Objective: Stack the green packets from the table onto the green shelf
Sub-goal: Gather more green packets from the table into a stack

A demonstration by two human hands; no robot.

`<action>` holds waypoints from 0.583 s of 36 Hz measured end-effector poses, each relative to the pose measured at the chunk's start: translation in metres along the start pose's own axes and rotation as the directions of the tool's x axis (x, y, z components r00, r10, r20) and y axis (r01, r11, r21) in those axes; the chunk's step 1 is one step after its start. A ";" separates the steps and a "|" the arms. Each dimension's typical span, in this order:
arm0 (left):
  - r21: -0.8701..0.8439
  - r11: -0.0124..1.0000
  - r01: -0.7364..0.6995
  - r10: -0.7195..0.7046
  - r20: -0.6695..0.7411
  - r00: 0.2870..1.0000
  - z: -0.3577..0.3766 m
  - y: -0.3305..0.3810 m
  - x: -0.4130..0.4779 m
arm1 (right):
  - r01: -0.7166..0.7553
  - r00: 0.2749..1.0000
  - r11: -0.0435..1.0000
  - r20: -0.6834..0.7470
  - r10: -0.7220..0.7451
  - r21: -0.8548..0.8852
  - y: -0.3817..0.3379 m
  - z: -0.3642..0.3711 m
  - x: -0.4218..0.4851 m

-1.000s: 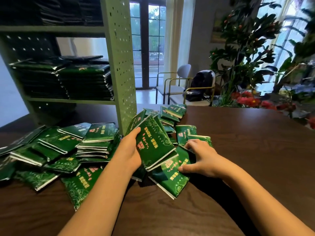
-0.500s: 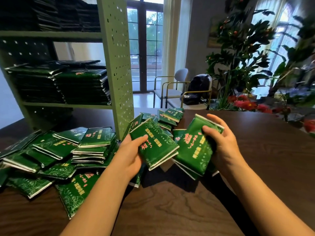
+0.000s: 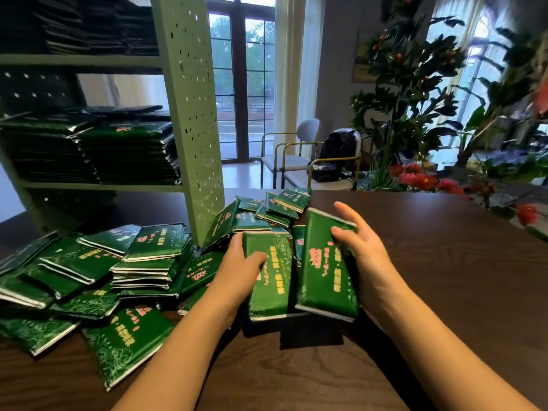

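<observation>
Gripping one green packet (image 3: 271, 292) w/ left hand (image 3: 237, 271), thumb curled over its face, and a second packet (image 3: 321, 280) w/ right hand (image 3: 366, 259), fingers wrapped round its edge, person holds both side by side above table (image 3: 444, 277), loose pile (image 3: 89, 268) at left, green shelf (image 3: 189, 114) behind.

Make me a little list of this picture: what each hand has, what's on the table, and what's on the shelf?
left hand: grips a green packet
right hand: holds a second packet, beside the first
table: loose packets piled on its left side
green shelf: stacked packets on the middle level
</observation>
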State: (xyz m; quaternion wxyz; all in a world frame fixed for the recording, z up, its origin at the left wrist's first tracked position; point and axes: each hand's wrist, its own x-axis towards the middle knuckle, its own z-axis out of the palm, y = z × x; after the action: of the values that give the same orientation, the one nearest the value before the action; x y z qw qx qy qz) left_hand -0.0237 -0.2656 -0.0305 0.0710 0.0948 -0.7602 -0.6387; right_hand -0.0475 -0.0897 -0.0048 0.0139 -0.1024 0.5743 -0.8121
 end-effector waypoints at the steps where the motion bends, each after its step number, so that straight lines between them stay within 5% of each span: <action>1: -0.042 0.999 0.021 -0.019 0.031 0.999 0.002 -0.001 0.000 | 0.013 1.000 0.999 0.008 -0.013 -0.036 0.003 0.003 -0.001; 6: -0.368 0.907 0.203 -0.119 0.239 0.964 0.018 -0.001 -0.004 | 0.101 0.992 0.977 -0.051 -0.112 -0.188 0.022 0.015 -0.007; 16: -0.208 0.977 0.043 0.007 0.236 0.972 0.016 -0.008 -0.005 | 0.293 0.955 0.810 0.119 -0.271 -0.508 0.030 0.011 0.003; 18: -0.269 0.960 0.077 -0.024 0.195 0.980 0.013 -0.005 -0.003 | 0.356 0.929 0.697 0.151 -0.339 -0.622 0.021 -0.003 0.010; 21: -0.378 0.918 0.123 -0.083 0.120 0.989 0.007 -0.003 0.000 | 0.353 0.916 0.356 0.241 -0.322 -0.865 0.016 -0.030 0.020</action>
State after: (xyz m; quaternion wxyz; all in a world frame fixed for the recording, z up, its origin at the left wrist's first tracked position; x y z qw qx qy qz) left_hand -0.0250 -0.2591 -0.0342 0.0159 0.0865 -0.6169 -0.7821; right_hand -0.0737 -0.0701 -0.0262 -0.2006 -0.2213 0.8814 -0.3659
